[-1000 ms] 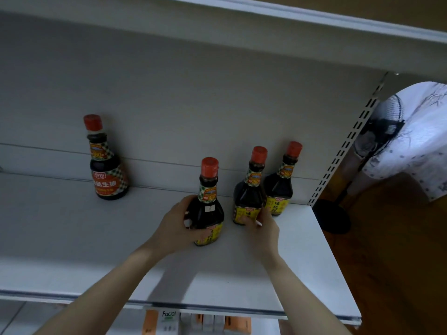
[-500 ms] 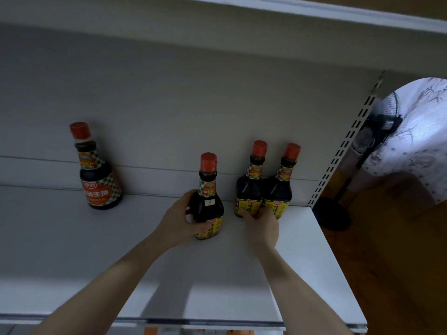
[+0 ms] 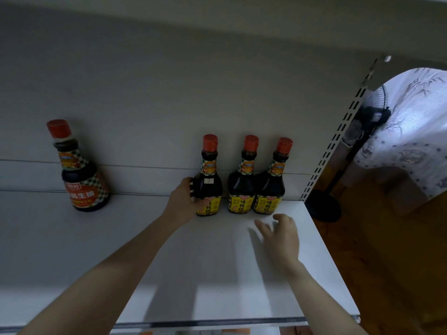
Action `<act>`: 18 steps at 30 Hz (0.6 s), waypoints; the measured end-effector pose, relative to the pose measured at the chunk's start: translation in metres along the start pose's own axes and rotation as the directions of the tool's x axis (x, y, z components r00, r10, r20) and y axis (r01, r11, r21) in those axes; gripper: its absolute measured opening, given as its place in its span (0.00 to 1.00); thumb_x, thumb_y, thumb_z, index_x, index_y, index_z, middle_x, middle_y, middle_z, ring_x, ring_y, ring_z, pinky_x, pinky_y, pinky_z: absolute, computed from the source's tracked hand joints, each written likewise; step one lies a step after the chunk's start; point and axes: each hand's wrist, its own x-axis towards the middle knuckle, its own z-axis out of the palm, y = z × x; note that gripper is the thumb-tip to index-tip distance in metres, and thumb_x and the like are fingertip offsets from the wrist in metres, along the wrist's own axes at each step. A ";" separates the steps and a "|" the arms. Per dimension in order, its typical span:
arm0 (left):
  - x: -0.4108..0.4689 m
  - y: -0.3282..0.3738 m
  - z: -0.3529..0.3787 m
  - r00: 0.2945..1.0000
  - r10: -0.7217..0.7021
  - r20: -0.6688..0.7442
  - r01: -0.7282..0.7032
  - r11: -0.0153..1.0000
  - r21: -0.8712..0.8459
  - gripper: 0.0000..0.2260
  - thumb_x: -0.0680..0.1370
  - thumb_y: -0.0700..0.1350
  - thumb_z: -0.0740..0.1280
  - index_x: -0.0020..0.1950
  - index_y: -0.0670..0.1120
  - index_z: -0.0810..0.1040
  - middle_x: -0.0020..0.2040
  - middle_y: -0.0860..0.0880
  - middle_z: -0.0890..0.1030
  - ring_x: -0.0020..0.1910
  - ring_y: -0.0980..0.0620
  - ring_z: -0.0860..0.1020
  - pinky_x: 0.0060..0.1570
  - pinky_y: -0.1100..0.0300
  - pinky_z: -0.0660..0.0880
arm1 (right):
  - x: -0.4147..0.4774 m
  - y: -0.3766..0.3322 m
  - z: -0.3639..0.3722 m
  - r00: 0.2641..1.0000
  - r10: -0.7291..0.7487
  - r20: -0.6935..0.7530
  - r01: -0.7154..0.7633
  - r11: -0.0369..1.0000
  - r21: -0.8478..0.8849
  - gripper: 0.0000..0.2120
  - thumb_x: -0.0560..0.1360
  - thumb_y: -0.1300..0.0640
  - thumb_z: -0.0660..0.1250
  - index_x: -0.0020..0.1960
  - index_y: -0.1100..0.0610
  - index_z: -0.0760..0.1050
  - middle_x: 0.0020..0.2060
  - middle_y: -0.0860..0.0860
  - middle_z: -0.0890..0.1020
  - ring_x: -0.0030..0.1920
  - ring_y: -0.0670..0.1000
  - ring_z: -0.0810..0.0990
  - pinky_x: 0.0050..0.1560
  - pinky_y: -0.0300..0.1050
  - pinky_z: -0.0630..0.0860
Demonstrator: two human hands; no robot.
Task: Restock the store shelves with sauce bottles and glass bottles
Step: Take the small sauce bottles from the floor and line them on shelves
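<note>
Since the earlier frames, the bottle in the left hand had been pushed back toward the rear panel, and the right hand had come off the pair of bottles it was steadying.

At the far left of the shelf [image 3: 121, 238], the orange-label bottle [image 3: 82, 182] stood alone against the back wall, well apart from the rest, much as before.

Next along, the left hand [image 3: 183, 201] wrapped the left side of the third yellow-label bottle [image 3: 208, 182], fingers [image 3: 192, 189] curled round its dark body and thumb low near the label. That bottle now stood upright just beside the middle bottle [image 3: 242, 187], nearly level with it, where a second ago it sat forward of the row. The middle bottle touched the right bottle [image 3: 271, 187], and both stood at the back of the shelf.

Further right, the right hand [image 3: 280, 235] hovered over bare shelf in front of the right bottle, fingers loosely spread and holding nothing.

Beyond the slotted upright [image 3: 338, 131], a standing fan [image 3: 372, 112] and a patterned cloth [image 3: 411, 131] showed over the wooden floor.

Judged from this, three yellow-label bottles formed a row and that placement looked all but finished; only the left hand's release remained. The wide bare stretch between the row and the orange-label bottle suggested more stock was still to come.
</note>
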 end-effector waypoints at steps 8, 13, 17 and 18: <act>0.003 0.002 0.014 0.995 0.096 -0.038 -0.098 0.995 -0.035 0.24 0.74 0.37 0.69 0.68 0.41 0.66 0.60 0.44 0.77 0.59 0.48 0.75 0.52 0.62 0.69 | -0.003 0.006 0.000 0.996 -0.015 0.091 0.038 0.968 -0.249 0.37 0.63 0.33 0.59 0.55 0.65 0.72 0.60 0.60 0.75 0.64 0.59 0.68 0.67 0.53 0.65; 0.004 0.004 0.017 0.986 0.161 -0.036 -0.162 0.987 -0.014 0.24 0.74 0.36 0.68 0.69 0.42 0.66 0.56 0.50 0.76 0.55 0.53 0.73 0.52 0.63 0.68 | -0.004 0.005 0.001 0.996 -0.040 0.077 0.060 0.956 -0.288 0.36 0.61 0.32 0.54 0.46 0.64 0.73 0.53 0.62 0.77 0.58 0.61 0.72 0.64 0.54 0.68; 0.005 0.002 0.017 0.978 0.207 -0.041 -0.206 0.978 0.031 0.23 0.75 0.36 0.67 0.69 0.41 0.66 0.60 0.46 0.76 0.59 0.50 0.73 0.54 0.63 0.67 | -0.003 0.005 0.001 0.996 -0.037 0.086 0.060 0.956 -0.288 0.35 0.61 0.32 0.54 0.45 0.64 0.73 0.52 0.62 0.78 0.57 0.61 0.73 0.63 0.54 0.69; 0.005 0.001 0.018 0.976 0.214 -0.044 -0.212 0.976 0.040 0.23 0.75 0.36 0.67 0.69 0.41 0.66 0.61 0.45 0.76 0.60 0.50 0.73 0.55 0.63 0.67 | -0.004 0.005 0.000 0.996 -0.034 0.085 0.057 0.957 -0.284 0.34 0.61 0.32 0.54 0.43 0.63 0.72 0.51 0.62 0.78 0.57 0.60 0.73 0.63 0.54 0.69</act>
